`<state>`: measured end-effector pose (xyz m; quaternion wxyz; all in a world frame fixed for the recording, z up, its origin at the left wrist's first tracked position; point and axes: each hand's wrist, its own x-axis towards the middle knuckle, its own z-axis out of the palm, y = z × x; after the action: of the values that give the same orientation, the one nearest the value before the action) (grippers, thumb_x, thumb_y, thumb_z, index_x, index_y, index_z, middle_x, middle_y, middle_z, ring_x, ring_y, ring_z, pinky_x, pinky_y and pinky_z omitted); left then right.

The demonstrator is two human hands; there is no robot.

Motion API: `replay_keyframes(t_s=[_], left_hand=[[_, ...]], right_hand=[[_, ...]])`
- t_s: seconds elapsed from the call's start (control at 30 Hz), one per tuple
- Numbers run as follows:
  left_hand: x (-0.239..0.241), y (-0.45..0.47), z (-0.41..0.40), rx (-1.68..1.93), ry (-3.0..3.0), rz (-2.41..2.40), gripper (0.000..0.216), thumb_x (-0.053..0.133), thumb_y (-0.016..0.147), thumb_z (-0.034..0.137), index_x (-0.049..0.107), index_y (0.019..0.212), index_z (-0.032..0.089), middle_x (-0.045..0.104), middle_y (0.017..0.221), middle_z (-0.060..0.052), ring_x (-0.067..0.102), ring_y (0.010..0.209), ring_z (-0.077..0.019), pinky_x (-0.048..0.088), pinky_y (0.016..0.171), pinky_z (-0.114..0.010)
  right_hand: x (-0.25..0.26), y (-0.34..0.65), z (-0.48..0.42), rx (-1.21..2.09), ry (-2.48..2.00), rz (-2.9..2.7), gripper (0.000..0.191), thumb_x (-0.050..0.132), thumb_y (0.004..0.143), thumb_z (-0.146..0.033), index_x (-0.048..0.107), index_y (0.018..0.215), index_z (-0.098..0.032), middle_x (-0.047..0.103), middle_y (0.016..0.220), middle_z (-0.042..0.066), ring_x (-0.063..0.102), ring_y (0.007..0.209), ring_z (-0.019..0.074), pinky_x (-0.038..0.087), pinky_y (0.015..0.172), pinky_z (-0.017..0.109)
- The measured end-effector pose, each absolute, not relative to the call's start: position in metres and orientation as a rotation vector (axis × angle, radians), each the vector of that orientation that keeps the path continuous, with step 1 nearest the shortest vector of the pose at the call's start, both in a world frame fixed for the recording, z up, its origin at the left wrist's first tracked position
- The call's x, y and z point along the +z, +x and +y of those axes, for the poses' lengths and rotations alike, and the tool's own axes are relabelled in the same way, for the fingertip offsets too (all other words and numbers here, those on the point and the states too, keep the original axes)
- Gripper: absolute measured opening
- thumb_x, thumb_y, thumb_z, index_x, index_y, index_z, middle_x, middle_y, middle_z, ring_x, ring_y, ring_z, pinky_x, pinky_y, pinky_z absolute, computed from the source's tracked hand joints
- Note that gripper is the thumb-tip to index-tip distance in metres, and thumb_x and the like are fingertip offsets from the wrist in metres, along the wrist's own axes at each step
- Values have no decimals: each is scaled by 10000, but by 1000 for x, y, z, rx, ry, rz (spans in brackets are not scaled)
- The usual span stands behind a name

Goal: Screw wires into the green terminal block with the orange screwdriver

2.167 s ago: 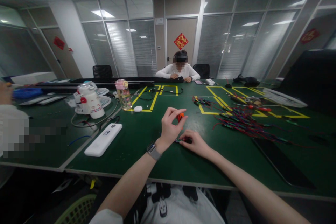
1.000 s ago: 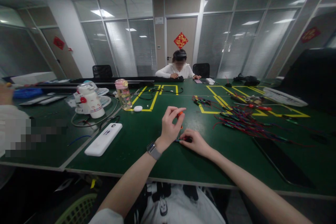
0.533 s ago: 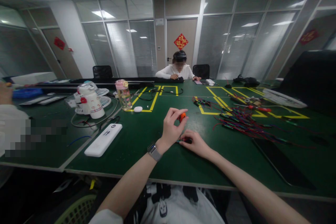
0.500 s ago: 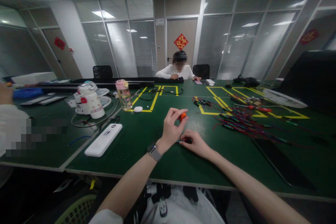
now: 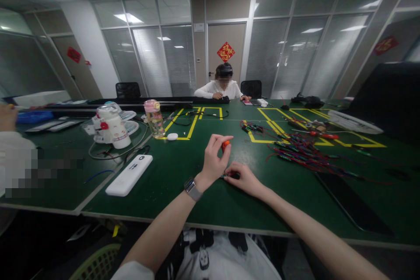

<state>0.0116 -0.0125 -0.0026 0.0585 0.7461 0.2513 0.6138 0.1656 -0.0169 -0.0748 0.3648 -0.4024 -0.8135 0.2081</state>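
My left hand [image 5: 215, 157], with a watch on its wrist, is raised over the table with its fingers closed around an orange-handled tool [image 5: 225, 144]. It looks like a small screwdriver; only the orange end shows, and the shaft is hidden by the hand. Just below and to the right, my right hand [image 5: 243, 177] rests on the table and pinches a small greenish circuit board [image 5: 224, 176]. Most of that board is covered by the fingers. The two hands nearly touch at the fingertips.
Right of my hands lies a heap of small boards with red and dark wires [image 5: 298, 151], near a red-handled screwdriver [image 5: 324, 135] and a dark flat panel [image 5: 354, 203]. A white power bank [image 5: 129, 175] and bottles [image 5: 154, 118] are on the left. Co-workers sit opposite and at left.
My left hand has turned slightly, and its thumb and fingertips have shifted a little left with the orange handle. My right hand stays in place.
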Motion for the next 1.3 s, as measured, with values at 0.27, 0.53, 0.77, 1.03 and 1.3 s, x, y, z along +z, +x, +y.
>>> replay_keyframes(t_s=[0.27, 0.53, 0.77, 1.03, 1.3], left_hand=[[-3, 10, -13, 1802, 2235, 704, 260, 404, 976, 186, 625, 1114, 189, 598, 1041, -69, 583, 972, -167, 477, 852, -298], [-2, 11, -12, 1927, 2220, 779, 154, 558, 919, 231, 672, 1017, 194, 580, 899, -35, 580, 835, -150, 487, 755, -278], [-2, 10, -12, 1825, 2226, 775, 304, 401, 981, 213, 623, 1188, 216, 576, 1031, -63, 576, 945, -162, 483, 825, -292], [-2, 11, -12, 1903, 2237, 788, 288, 494, 924, 154, 611, 1186, 186, 574, 947, -49, 569, 870, -152, 482, 781, -279], [-2, 12, -11, 1908, 2230, 821, 220, 588, 895, 223, 653, 1105, 210, 532, 927, -31, 558, 850, -148, 484, 776, -276]], right_hand=[[-75, 166, -17, 522, -1032, -2108, 44, 669, 785, -182, 693, 820, -171, 639, 787, 34, 588, 728, 171, 469, 676, 287], [-75, 165, -17, 533, -1048, -2096, 51, 675, 766, -147, 695, 802, -176, 638, 775, 30, 588, 732, 174, 475, 680, 290], [-73, 166, -18, 523, -1044, -2105, 45, 677, 773, -165, 704, 805, -181, 641, 769, 29, 594, 733, 176, 476, 682, 294], [-77, 166, -15, 564, -1056, -2071, 22, 689, 757, -158, 691, 776, -169, 642, 760, 31, 592, 715, 169, 478, 657, 282], [-80, 166, -14, 541, -1043, -2075, 43, 685, 761, -161, 694, 801, -173, 635, 775, 26, 588, 719, 163, 476, 664, 280]])
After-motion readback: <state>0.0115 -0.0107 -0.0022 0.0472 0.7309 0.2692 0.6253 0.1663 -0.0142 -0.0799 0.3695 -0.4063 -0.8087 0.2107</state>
